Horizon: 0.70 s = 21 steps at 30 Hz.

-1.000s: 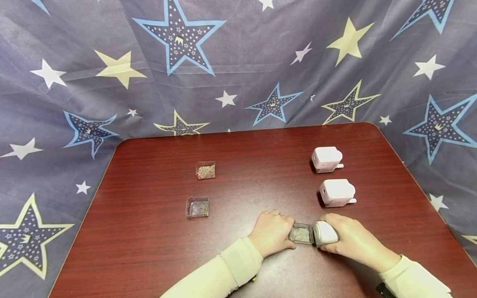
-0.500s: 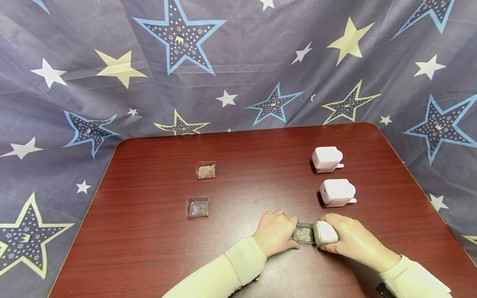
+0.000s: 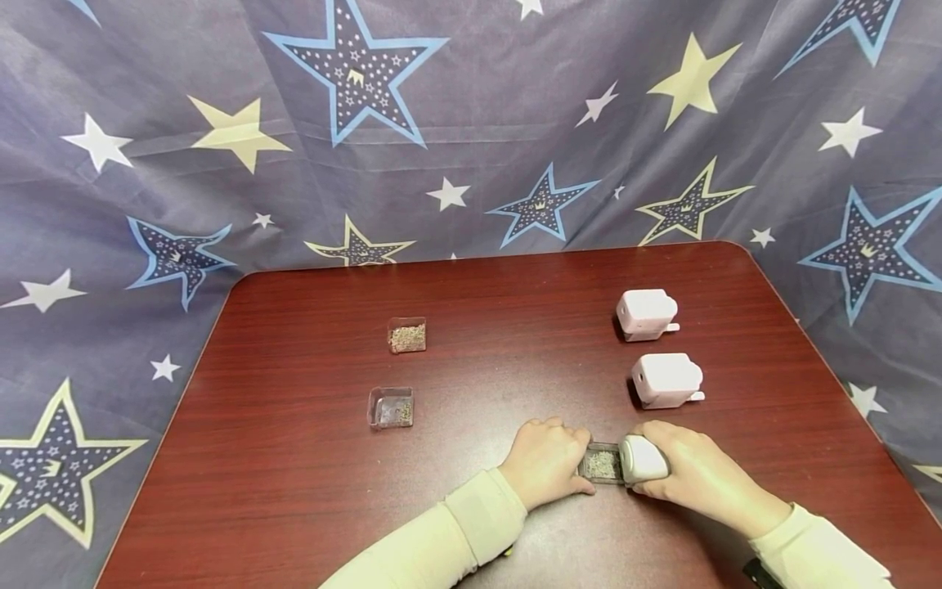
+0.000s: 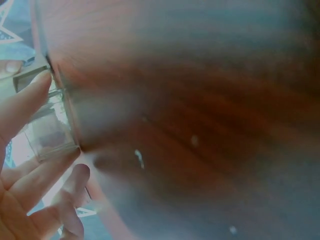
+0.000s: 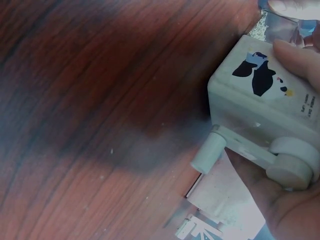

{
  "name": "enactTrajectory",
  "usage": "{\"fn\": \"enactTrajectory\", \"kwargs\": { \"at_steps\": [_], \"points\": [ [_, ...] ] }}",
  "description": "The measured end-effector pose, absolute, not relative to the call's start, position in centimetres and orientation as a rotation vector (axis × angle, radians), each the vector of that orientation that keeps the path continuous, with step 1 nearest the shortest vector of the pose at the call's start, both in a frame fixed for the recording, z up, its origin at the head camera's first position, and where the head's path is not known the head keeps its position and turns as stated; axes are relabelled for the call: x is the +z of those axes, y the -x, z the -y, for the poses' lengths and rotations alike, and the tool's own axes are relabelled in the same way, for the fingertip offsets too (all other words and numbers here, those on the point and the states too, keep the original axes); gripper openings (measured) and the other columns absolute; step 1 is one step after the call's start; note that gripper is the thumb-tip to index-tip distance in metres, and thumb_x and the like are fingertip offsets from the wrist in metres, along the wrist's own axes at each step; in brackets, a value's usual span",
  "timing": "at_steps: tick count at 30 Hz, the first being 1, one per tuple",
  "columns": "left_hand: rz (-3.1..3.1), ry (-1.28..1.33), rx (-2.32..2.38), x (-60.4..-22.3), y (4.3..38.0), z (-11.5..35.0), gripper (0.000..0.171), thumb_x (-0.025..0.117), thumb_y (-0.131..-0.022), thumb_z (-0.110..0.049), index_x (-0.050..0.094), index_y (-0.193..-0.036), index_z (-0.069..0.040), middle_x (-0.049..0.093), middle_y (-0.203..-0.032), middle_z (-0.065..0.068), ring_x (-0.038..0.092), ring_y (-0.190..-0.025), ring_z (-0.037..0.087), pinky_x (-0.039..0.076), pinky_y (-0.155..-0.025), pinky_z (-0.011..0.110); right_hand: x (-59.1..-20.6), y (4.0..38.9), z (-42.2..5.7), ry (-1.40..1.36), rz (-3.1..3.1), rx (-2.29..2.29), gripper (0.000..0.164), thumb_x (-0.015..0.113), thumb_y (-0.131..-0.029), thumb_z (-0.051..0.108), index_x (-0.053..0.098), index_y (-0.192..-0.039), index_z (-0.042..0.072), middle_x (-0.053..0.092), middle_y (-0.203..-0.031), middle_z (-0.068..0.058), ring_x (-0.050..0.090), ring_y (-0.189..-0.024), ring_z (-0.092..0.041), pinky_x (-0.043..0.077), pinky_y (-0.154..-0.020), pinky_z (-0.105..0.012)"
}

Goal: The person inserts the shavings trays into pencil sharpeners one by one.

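My right hand (image 3: 688,470) grips a white hand-crank pencil sharpener (image 3: 643,459) lying on the table. In the right wrist view the sharpener (image 5: 265,95) shows a panda picture and a crank handle (image 5: 209,152). Between finger and thumb, my left hand (image 3: 546,460) pinches the clear shavings drawer (image 3: 603,465), which holds pale shavings. The drawer's right end meets the sharpener's left side, with most of it sticking out. In the left wrist view, thumb and fingers hold both sides of the clear drawer (image 4: 49,132).
Two pinkish-white crank sharpeners, a farther one (image 3: 646,315) and a nearer one (image 3: 666,380), stand behind my right hand. At left on the table (image 3: 294,458) sit a clear drawer full of shavings (image 3: 408,336) and another with few shavings (image 3: 392,408). A star-patterned cloth (image 3: 471,131) hangs behind.
My left hand has moved slightly right, bringing the clear drawer closer against the sharpener. The right hand and the sharpener stay in place.
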<state>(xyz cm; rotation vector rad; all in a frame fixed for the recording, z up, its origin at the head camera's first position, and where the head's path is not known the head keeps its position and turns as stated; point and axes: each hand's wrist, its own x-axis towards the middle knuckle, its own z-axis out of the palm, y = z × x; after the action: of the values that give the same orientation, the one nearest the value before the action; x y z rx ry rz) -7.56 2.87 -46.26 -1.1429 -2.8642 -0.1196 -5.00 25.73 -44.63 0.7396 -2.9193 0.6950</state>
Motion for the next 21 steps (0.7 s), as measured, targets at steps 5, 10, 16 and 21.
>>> {"fn": "enactTrajectory", "kwargs": {
  "at_steps": [5, 10, 16, 21],
  "points": [
    [2.866, 1.14, -0.138, -46.43, 7.55, -2.84, 0.055, 0.074, -0.066, -0.066, 0.069, -0.092, -0.018, 0.073, -0.079, -0.005, 0.063, -0.072, 0.013, 0.048, -0.058, 0.028, -44.61, 5.03, -25.71, -0.738, 2.922, 0.692, 0.048, 0.09, -0.057, 0.028, 0.066, -0.098, 0.02, 0.062, -0.089, 0.013, 0.053, -0.072, -0.002, 0.05, -0.061, -0.036],
    [2.864, 1.144, -0.157, -46.54, 7.52, -2.79, 0.053, 0.075, -0.066, -0.065, 0.068, -0.09, -0.018, 0.073, -0.08, -0.005, 0.064, -0.072, 0.014, 0.047, -0.057, 0.029, -44.6, 5.05, -25.7, -0.737, 2.925, 0.69, 0.049, 0.09, -0.057, 0.028, 0.066, -0.099, 0.019, 0.062, -0.088, 0.013, 0.053, -0.072, -0.002, 0.05, -0.061, -0.036],
    [2.855, 1.144, -0.17, -46.65, 7.42, -2.76, 0.053, 0.074, -0.066, -0.066, 0.066, -0.088, -0.018, 0.072, -0.078, -0.004, 0.065, -0.071, 0.014, 0.047, -0.057, 0.03, -44.68, 5.02, -25.72, -0.733, 2.924, 0.688, 0.049, 0.09, -0.058, 0.029, 0.066, -0.099, 0.019, 0.063, -0.089, 0.013, 0.054, -0.072, -0.002, 0.05, -0.061, -0.036],
    [2.858, 1.149, -0.187, -46.62, 7.43, -2.86, 0.053, 0.075, -0.066, -0.065, 0.066, -0.088, -0.018, 0.072, -0.077, -0.004, 0.065, -0.071, 0.014, 0.048, -0.057, 0.03, -44.7, 4.96, -25.73, -0.73, 2.9, 0.682, 0.048, 0.09, -0.057, 0.028, 0.066, -0.098, 0.02, 0.062, -0.088, 0.014, 0.053, -0.073, -0.001, 0.051, -0.062, -0.036]
  ]
}}
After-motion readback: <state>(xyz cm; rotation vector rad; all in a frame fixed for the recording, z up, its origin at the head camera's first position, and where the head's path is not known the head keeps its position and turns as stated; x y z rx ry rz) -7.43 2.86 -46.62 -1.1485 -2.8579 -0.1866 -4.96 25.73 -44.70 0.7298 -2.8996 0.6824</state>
